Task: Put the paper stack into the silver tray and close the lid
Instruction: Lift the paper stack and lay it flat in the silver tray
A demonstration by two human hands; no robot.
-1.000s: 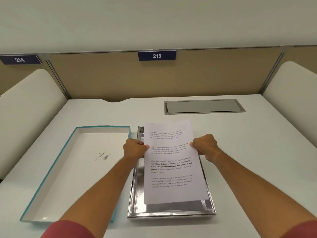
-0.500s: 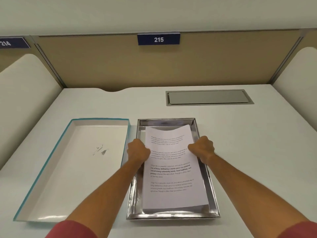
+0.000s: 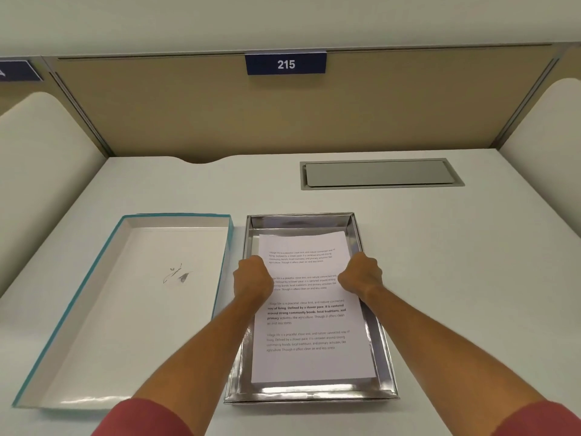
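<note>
White desk [image 3: 440, 278]; lid [image 3: 132, 309] beside tray [image 3: 385, 357].

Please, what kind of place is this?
Probably a numbered study carrel or office cubicle: a blue sign reading 215 on the tan partition, curved white side dividers, and a cable hatch in the white desk.
</note>
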